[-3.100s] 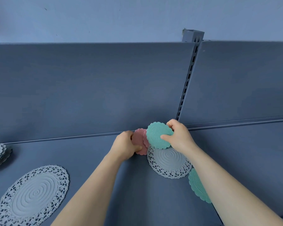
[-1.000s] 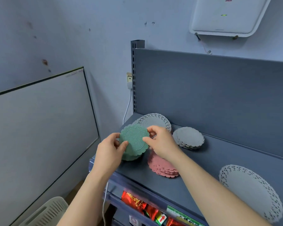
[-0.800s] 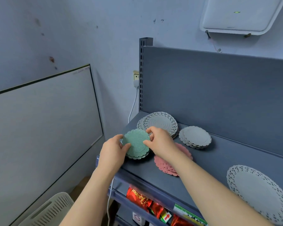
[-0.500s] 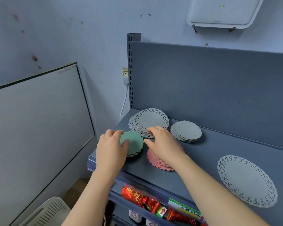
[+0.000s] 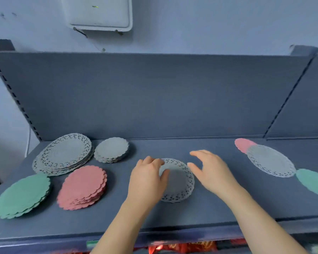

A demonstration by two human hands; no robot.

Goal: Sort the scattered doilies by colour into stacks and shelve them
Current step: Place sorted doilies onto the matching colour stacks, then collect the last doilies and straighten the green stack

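Note:
On the grey shelf (image 5: 173, 215) lie several stacks at the left: a green stack (image 5: 21, 196), a pink stack (image 5: 83, 186), a large white lace stack (image 5: 64, 154) and a small white stack (image 5: 111, 150). A single white lace doily (image 5: 179, 182) lies in the middle. My left hand (image 5: 147, 180) covers its left edge with relaxed fingers. My right hand (image 5: 209, 171) hovers open just right of it. At the right lie a loose pink doily (image 5: 243, 144), a white lace doily (image 5: 270, 161) overlapping it, and a green doily (image 5: 313, 181).
A grey back panel (image 5: 154, 94) rises behind the shelf, with slotted uprights (image 5: 13, 96) at the left and right. A white box (image 5: 97, 12) hangs on the wall above. Red packets (image 5: 173, 249) show on the shelf below.
Both hands let go of the green doily on the green stack and moved right to the lone white lace doily. My view swung right along the shelf.

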